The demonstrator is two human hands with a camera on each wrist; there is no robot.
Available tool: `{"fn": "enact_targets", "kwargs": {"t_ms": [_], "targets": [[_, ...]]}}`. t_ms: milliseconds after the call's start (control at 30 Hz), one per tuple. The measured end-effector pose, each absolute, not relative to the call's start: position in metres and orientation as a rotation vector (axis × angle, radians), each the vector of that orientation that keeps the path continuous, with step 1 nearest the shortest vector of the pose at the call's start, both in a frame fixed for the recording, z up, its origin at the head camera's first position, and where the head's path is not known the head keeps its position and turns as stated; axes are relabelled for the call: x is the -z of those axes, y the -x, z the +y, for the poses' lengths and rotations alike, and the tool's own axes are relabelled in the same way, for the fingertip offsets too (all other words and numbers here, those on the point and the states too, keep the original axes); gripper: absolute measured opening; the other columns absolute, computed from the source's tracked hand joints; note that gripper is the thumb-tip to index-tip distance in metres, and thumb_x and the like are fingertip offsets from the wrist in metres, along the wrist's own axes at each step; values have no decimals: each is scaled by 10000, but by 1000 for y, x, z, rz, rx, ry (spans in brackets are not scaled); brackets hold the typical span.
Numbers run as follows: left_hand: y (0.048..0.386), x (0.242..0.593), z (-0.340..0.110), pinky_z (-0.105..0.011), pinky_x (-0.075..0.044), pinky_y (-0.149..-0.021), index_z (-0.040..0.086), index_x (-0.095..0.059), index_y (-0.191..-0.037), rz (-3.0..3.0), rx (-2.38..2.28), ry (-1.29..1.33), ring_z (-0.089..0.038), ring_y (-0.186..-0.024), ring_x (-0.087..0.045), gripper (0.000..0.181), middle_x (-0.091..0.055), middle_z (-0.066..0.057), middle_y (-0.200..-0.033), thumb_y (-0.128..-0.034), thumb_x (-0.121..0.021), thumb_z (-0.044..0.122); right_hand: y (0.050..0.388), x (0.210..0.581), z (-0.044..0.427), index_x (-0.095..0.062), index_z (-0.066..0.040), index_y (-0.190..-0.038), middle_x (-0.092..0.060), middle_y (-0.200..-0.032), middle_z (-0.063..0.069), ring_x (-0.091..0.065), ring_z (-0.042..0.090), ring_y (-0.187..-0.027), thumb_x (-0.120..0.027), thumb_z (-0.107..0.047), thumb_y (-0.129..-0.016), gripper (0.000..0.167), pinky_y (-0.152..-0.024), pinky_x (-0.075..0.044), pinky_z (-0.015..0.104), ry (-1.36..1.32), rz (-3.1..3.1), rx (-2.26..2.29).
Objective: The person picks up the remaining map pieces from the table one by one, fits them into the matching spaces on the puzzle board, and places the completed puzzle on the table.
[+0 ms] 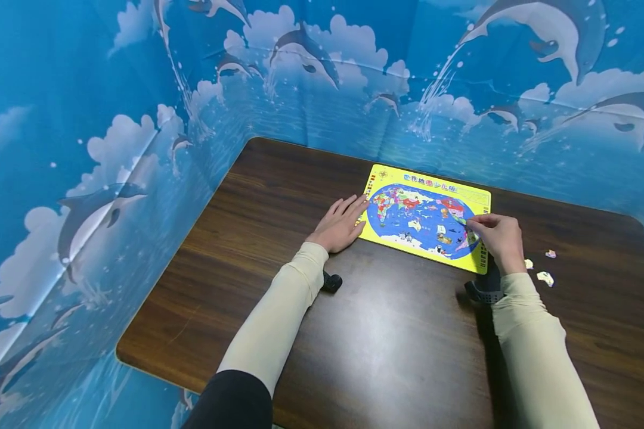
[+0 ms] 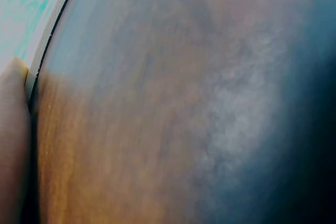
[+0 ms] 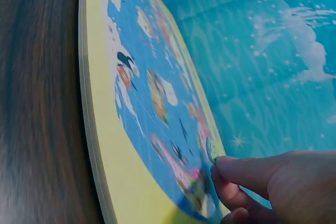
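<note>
A yellow-framed world map puzzle board (image 1: pixel 424 245) with a blue oval map lies flat on the table. My left hand (image 1: pixel 339 224) rests at the board's left edge, fingers spread and reaching onto its border. In the left wrist view only part of that hand (image 2: pixel 13 150) shows, beside the board's edge. Over the right part of the map, my right hand (image 1: pixel 498 238) pinches a small greenish puzzle piece (image 3: pixel 211 150) between thumb and fingers. Whether the piece touches the board cannot be told. Most of the map's other regions are filled with coloured pieces.
Three loose puzzle pieces lie on the dark wooden table (image 1: pixel 236 250) right of the board: a purplish piece (image 1: pixel 550 254), a pale piece (image 1: pixel 528 264) and a larger whitish piece (image 1: pixel 545 278). A blue dolphin-print curtain (image 1: pixel 322 119) stands behind the table and along its left side.
</note>
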State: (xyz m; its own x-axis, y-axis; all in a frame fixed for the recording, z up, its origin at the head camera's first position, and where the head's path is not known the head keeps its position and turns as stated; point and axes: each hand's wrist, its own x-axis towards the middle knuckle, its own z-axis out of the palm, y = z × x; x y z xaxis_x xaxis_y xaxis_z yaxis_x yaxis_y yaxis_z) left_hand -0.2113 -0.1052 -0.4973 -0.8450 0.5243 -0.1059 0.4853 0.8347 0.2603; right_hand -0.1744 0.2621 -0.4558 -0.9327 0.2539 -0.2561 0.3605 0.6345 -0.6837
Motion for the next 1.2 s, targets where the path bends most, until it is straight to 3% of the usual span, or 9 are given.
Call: {"fn": "enact_targets", "kwargs": {"t_ms": [433,1100,1200], "targets": [[213,499,-104,-397,-11,-1355,219,-159,-1691,2848,-338,-789,-193,-1653,-53,604,-81,39,-1779,-1132,-280,413,187,458,250,-670,23,-1334,-664,-1311,292,-585,386,-1104,-580,-353,-1069,470,-961,-519,507,-446,2759,1098],[213,500,-105,-400,-9,-1355,220,-132,-1695,2839,-322,-797,-193,-1653,-46,606,-60,39,-1781,-1137,-257,418,179,462,249,-661,10,-1339,-641,-1327,283,-574,410,-1135,-529,-288,-1090,410,-981,-490,563,-348,2852,1067],[213,500,-106,-401,-13,-1355,216,-151,-1693,2846,-348,-795,-193,-1653,-53,604,-74,38,-1780,-1135,-266,416,171,461,258,-667,4,-1338,-655,-1304,271,-587,375,-1099,-521,-286,-1091,408,-891,-513,464,-372,2894,1127]]}}
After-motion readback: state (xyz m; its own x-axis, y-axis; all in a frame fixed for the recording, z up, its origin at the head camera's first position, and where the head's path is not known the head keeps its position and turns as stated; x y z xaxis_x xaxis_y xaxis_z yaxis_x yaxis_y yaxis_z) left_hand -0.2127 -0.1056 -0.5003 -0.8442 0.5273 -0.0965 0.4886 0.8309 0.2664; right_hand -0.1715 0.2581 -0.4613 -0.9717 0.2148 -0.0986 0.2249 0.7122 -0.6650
